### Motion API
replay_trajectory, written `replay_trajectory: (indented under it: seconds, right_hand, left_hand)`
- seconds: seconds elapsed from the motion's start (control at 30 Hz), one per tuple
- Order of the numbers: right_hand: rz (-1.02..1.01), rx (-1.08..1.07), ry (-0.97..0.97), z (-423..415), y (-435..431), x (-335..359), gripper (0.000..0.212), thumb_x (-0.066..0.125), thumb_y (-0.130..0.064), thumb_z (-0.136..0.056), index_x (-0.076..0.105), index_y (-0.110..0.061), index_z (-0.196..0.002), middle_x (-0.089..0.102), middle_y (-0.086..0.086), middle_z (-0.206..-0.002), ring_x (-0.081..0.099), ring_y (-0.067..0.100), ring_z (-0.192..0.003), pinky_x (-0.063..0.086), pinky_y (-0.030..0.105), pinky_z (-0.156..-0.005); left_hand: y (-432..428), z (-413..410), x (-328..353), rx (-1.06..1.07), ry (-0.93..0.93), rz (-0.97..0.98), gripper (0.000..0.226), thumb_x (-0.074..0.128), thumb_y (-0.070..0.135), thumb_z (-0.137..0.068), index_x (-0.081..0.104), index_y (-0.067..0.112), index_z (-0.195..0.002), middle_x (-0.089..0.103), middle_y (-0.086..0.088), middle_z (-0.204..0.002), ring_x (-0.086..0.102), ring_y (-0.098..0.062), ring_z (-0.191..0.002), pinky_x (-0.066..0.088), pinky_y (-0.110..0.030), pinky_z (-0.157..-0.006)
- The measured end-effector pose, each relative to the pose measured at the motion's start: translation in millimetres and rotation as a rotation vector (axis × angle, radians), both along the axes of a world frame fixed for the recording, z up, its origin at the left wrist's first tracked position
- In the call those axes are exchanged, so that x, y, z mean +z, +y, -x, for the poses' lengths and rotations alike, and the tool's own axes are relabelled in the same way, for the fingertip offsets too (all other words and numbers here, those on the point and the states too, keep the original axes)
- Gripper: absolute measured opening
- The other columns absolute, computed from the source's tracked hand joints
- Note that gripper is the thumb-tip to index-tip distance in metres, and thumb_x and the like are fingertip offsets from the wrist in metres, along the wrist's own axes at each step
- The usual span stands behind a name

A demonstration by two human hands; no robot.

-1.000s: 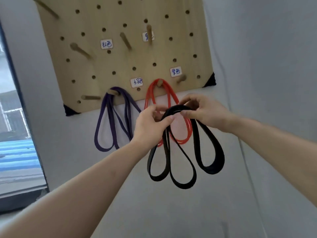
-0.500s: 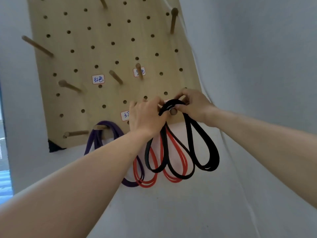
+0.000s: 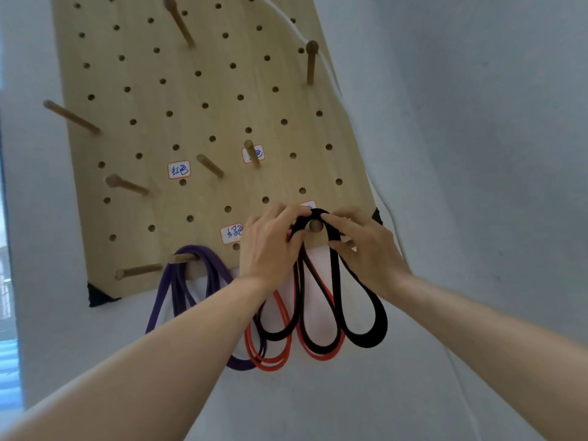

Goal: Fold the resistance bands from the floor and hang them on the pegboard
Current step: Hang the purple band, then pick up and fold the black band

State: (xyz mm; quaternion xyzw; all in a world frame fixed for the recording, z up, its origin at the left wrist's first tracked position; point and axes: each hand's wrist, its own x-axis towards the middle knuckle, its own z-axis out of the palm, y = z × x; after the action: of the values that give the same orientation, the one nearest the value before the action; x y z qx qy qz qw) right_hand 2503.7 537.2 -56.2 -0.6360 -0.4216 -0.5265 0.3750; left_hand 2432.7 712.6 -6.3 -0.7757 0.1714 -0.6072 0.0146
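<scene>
The black band [image 3: 366,329] hung folded in loops at lower centre, its top pinched by the left hand [image 3: 270,249] and the right hand [image 3: 366,249], fingers curled round it at a peg [image 3: 315,226] low on the pegboard [image 3: 191,122]. Hanging looked nearly done; next, seat the loops and let go.

Black flat rubber band [image 3: 366,329] folded in hanging loops, top arched around round wooden peg [image 3: 315,225] at light wooden pegboard [image 3: 203,90] lower right; red rubber band [image 3: 270,361], purple rubber band [image 3: 191,259] hang leftward.
</scene>
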Motion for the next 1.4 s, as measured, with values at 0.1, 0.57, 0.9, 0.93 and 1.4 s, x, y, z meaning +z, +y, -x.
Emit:
replay_trajectory:
  seconds: [0.1,0.57,0.9,0.93,1.4]
  right_hand:
    - [-0.038,0.036,0.116,-6,5,7,0.049,0.071,-0.004,-0.086,0.062,-0.019,-0.132,0.063,-0.006,-0.117,0.059,0.006,-0.084,0.055,0.028,-0.087]
    - [-0.067,0.192,0.486,-5,8,15,0.054,0.08,-0.02,-0.08,0.061,-0.025,-0.13,0.065,-0.008,-0.117,0.06,0.012,-0.106,0.055,0.035,-0.092]
    - [-0.158,0.287,0.613,89,-1,-72,0.012,0.075,-0.021,-0.085,0.072,-0.021,-0.097,0.07,-0.006,-0.089,0.065,0.01,-0.077,0.053,0.02,-0.069]
    - [-0.12,0.302,0.609,99,-2,-89,0.007,0.075,-0.019,-0.085,0.073,-0.019,-0.092,0.07,-0.005,-0.084,0.064,0.008,-0.074,0.053,0.019,-0.067]
    - [0.772,0.256,1.24,125,55,-373,0.005,0.073,-0.013,-0.085,0.073,-0.012,-0.09,0.071,0.002,-0.084,0.061,0.012,-0.076,0.049,0.021,-0.072]
  left_hand:
    - [-2,-3,6,0.049,0.052,0.034,0.029,0.074,0.021,-0.088,0.069,0.03,-0.116,0.071,0.009,-0.103,0.067,-0.016,-0.088,0.04,-0.034,-0.084]
    - [1,6,17,0.126,0.362,0.062,0.051,0.076,0.041,-0.082,0.063,0.038,-0.132,0.071,0.012,-0.121,0.066,-0.013,-0.105,0.054,-0.044,-0.092]
    - [31,102,-75,-0.011,0.278,-0.006,0.029,0.077,0.021,-0.083,0.073,0.022,-0.112,0.071,0.007,-0.112,0.062,-0.012,-0.11,0.048,-0.036,-0.1]
    - [36,113,-94,-0.024,0.35,-0.004,0.027,0.079,0.021,-0.083,0.074,0.022,-0.11,0.071,0.009,-0.108,0.064,-0.009,-0.105,0.05,-0.033,-0.097]
    - [95,204,-446,0.037,1.403,0.484,0.013,0.074,0.027,-0.078,0.078,0.03,-0.09,0.076,0.017,-0.079,0.07,0.003,-0.078,0.056,-0.022,-0.077]
